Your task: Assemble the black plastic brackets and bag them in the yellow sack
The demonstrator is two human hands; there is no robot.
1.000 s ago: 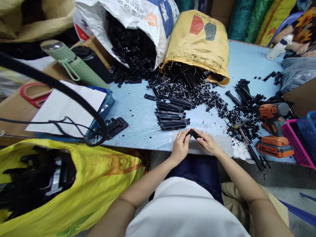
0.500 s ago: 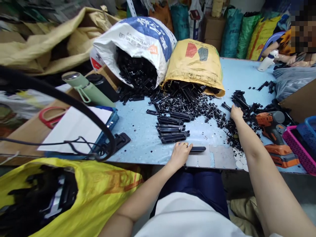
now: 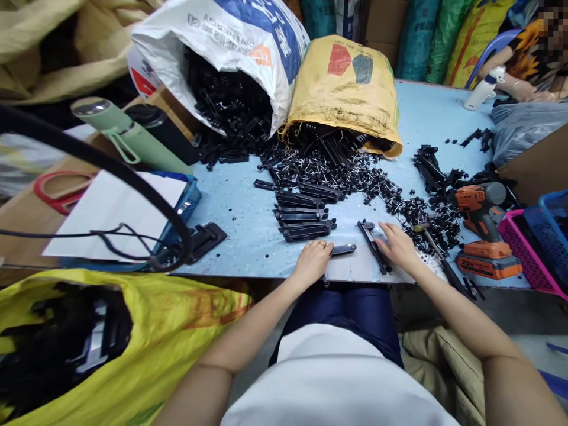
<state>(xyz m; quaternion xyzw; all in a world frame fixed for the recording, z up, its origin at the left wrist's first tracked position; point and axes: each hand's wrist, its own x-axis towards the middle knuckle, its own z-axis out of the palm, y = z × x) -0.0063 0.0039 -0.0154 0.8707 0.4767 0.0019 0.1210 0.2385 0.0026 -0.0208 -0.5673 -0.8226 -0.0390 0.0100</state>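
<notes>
My left hand (image 3: 312, 260) is closed over the near end of a narrow black plastic bar (image 3: 345, 249) at the table's front edge. My right hand (image 3: 397, 247) has its fingers apart beside a longer black plastic part (image 3: 373, 245), lying at a slant; whether the fingertips touch it is unclear. Several similar black plastic parts (image 3: 306, 229) lie in a stacked row beyond my left hand. Right of my right hand is a hammer (image 3: 449, 269), its head by a heap of small black-headed metal pins (image 3: 417, 208).
An orange cordless drill (image 3: 483, 222) stands at right, near a pink basket (image 3: 515, 251). White (image 3: 284, 56) and yellow (image 3: 346, 89) sacks spill black parts at the back. Bottles, paper and scissors (image 3: 57, 192) lie left. A co-worker's hands (image 3: 528, 92) show at far right.
My right hand has come back from the pile at right to the front edge, and the longer black part now lies there beside it. My left hand stays on the bar. The view has shifted.
</notes>
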